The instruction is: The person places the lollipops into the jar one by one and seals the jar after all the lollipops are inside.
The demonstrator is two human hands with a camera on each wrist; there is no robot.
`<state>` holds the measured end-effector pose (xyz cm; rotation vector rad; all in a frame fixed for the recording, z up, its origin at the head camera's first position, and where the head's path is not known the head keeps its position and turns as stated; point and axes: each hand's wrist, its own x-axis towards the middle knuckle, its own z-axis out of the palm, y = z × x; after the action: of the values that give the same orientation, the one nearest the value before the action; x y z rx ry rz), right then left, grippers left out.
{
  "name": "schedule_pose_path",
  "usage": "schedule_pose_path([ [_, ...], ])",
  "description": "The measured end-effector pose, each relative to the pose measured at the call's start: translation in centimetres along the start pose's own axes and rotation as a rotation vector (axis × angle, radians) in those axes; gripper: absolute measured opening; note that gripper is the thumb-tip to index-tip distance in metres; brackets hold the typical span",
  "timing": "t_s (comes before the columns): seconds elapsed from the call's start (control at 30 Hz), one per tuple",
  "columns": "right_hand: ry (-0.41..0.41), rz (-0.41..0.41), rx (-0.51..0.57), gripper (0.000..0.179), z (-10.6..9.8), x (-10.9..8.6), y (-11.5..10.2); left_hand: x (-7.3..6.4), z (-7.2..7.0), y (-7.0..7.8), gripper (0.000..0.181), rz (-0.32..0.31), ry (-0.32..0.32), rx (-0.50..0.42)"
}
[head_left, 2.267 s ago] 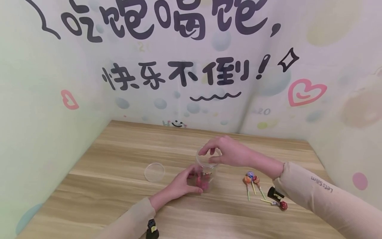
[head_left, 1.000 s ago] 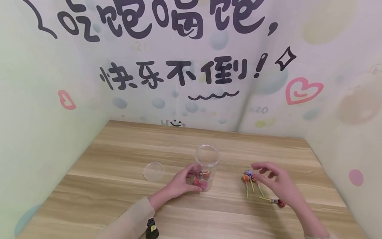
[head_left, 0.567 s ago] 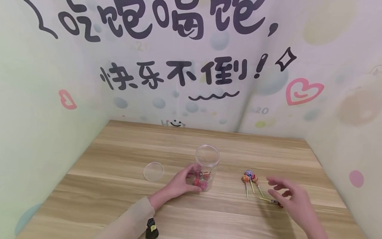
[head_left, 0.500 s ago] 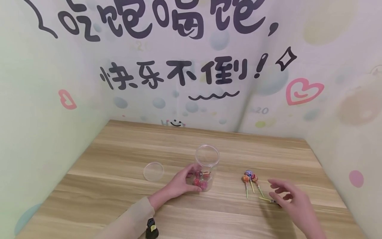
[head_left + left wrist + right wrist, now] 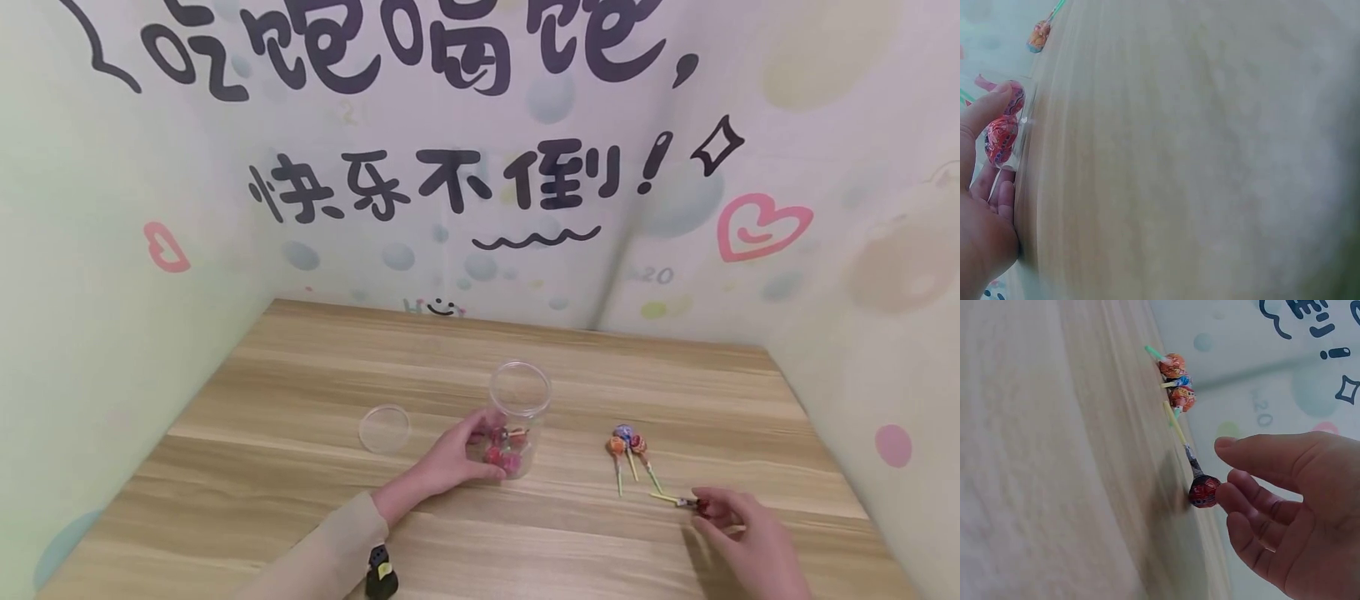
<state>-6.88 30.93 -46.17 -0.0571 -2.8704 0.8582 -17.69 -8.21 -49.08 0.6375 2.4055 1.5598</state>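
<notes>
Right hand: down it comes! It (image 5: pixel 753 537) has dropped from above the desk (image 5: pixel 570 533) to the lone red lollipop (image 5: pixel 1204 490), now within its grasp.
Right fingers: thumb and fingertips apart, nothing clamped; whether a fingertip touches the wrapper, I can't tell.
Red lollipop: flat on the desk, head at the right fingertips, stick pointing away left.
Three lollipops (image 5: pixel 625 435): untouched, bunched beyond that hand, to its left.
Left hand (image 5: pixel 450 457): stays curled round the upright jar (image 5: pixel 534 425), sweets inside.

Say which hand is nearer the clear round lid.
Left: the left hand is right of the lid, holding the jar; the right hand is much farther right, by the dark red lollipop.
</notes>
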Motion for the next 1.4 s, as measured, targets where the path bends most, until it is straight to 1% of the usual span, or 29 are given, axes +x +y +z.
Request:
schedule_pose_path([
  [0.1, -0.049, 0.035, -0.01, 0.038, 0.1, 0.3, 0.2, 0.0, -0.1, 0.0, 0.077, 0.009, 0.004, 0.005],
  [0.13, -0.053, 0.041, -0.011, 0.038, 0.1, 0.4, 0.2, 0.0, -0.1, 0.0, 0.077, 0.014, 0.005, 0.006],
  [0.23, -0.049, 0.047, 0.003, 0.038, 0.3, 0.7, 0.4, 0.1, -0.1, 0.0, 0.078, 0.003, 0.003, 0.008],
  [0.3, -0.036, 0.042, 0.01, 0.037, 0.3, 0.8, 0.6, 0.1, -0.1, 0.0, 0.079, -0.009, 0.0, 0.009],
  [0.43, -0.021, 0.017, 0.025, 0.036, 0.3, 1.3, 0.8, 0.1, 0.0, 0.0, 0.079, -0.007, -0.002, 0.011],
  [0.7, -0.025, -0.041, 0.036, 0.03, 0.2, 2.9, 1.1, -0.1, 0.0, -0.1, 0.079, -0.002, 0.001, 0.001],
  [0.9, -0.035, -0.067, 0.01, 0.028, 0.2, 3.8, 1.5, -0.1, 0.1, -0.1, 0.08, -0.001, -0.004, -0.001],
  [1.03, -0.021, -0.078, -0.009, 0.024, 0.4, 4.3, 1.6, 0.0, 0.1, -0.1, 0.079, -0.005, -0.004, -0.001],
  [1.13, -0.018, -0.077, -0.016, 0.024, 0.4, 4.6, 1.7, 0.0, 0.1, -0.2, 0.078, -0.004, -0.002, 0.001],
  [1.4, -0.062, -0.037, -0.01, 0.029, 0.0, 4.8, 1.9, -0.1, 0.0, 0.0, 0.077, -0.007, 0.003, -0.001],
])
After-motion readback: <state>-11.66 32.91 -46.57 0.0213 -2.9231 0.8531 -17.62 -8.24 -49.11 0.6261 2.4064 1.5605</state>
